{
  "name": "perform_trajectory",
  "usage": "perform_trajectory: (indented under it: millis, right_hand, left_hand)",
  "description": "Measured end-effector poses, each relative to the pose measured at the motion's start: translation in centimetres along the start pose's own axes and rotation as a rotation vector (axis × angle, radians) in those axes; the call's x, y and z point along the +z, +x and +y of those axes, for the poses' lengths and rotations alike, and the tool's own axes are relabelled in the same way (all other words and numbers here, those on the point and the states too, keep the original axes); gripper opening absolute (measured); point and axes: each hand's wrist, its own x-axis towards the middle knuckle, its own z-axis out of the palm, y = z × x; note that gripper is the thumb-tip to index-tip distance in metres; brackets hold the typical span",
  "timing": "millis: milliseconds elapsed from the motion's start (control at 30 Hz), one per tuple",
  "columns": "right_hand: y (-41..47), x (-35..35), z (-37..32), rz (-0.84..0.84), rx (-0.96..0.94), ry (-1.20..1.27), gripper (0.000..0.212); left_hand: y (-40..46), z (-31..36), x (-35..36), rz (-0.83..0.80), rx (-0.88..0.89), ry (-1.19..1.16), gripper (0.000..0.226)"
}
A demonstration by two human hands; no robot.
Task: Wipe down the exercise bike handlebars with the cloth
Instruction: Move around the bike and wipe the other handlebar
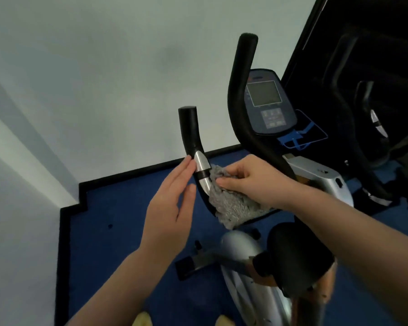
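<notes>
The bike's left handlebar (190, 132) is a black curved grip with silver sensor plates low down. A grey fluffy cloth (233, 205) is pressed against its right side below the plates, bunched in my right hand (252, 180). My left hand (172, 198) is open, fingers straight, its fingertips touching the left side of the bar by the upper silver plate. The right handlebar (243, 85) rises taller behind, untouched.
The console (267, 102) with its screen sits between the bars, a blue wire holder (304, 135) beside it. The black saddle (297, 252) and silver frame (245, 260) lie below. White wall on the left, blue carpet underneath, dark equipment at the right.
</notes>
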Motion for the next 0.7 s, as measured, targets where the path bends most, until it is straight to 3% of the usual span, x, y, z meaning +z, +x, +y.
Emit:
perform_trajectory:
  millis: [133,300,400,600,700]
  right_hand:
    - [-1.5,0.1,0.7,-0.088,-0.051,-0.286,0.033]
    - [-2.5,-1.8,0.5,-0.229,-0.119,-0.609,0.026]
    - [-3.1,-2.8,1.1,-0.241,-0.107,-0.743,0.029]
    - [-3.1,-4.2,1.2,-0.281,-0.086,-1.242,0.021]
    - [-2.6,-3.9,0.6,-0.264,-0.046,-1.215,0.018]
  left_hand:
    - [0.1,0.0,0.6,0.071,0.001,-0.048,0.040]
    - [0.2,-0.1,0.7,0.072,0.027,-0.050,0.040]
    - [0.4,-0.4,0.5,0.082,0.051,-0.059,0.038]
    - [0.4,-0.4,0.3,0.084,0.053,-0.041,0.038]
    - [0.6,-0.3,0.0,0.072,0.040,-0.039,0.037]
